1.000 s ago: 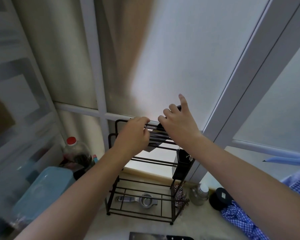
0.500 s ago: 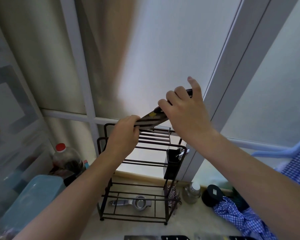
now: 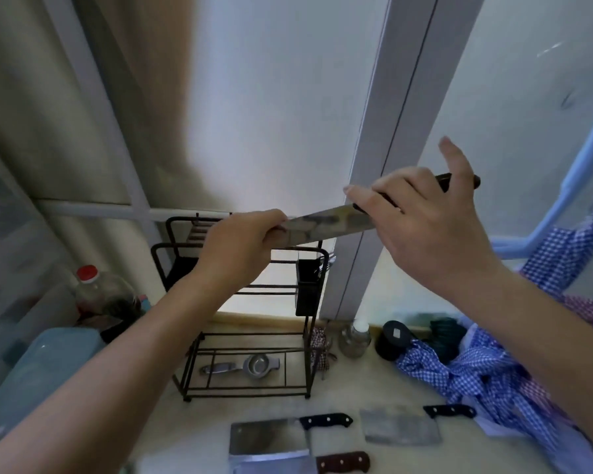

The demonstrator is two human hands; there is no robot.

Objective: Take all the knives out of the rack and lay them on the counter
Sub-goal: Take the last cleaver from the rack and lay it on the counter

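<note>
Right hand [image 3: 425,230] grips a knife [image 3: 332,224] by its handle; left hand [image 3: 240,248] pinches the blade tip. The rack [image 3: 240,302] stands below both hands.

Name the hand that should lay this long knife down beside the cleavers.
Right. The right hand grips the long steel knife by its dark handle; the left hand only pinches the blade tip.

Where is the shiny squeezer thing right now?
The metal squeezer lies on the bottom shelf of the black wire rack, low in the middle of the head view, just behind the cleavers laid on the counter.
</note>
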